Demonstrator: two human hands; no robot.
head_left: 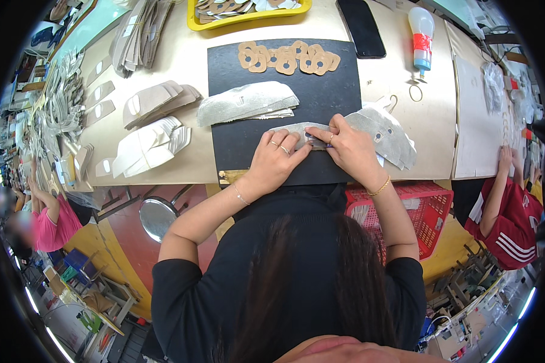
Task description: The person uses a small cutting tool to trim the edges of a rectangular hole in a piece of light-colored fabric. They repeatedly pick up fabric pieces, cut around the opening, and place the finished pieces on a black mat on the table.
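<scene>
A curved silver-grey cut piece (293,128), resembling a shoe part, lies on a black board (233,148) with a small dark hole near its middle. My left hand (274,158) is closed over the left end of this piece, thumb reaching toward the hole. Bent fingers of my right hand (352,148) grip its right side, and the index fingertip presses beside the hole. Whether a smaller part sits under that fingertip, I cannot tell. Past my hands lies a stack of similar grey pieces (248,103). Right of them, more grey pieces (396,142) with dark-centred holes are fanned out.
Several tan ring-shaped patches (287,63) lie along the board's far side. Behind are a yellow tray (248,23), a phone (361,30) and a glue bottle (422,36). Bundled pieces (145,145) stand left. Below the table edge sits a red basket (433,227). People sit on both sides.
</scene>
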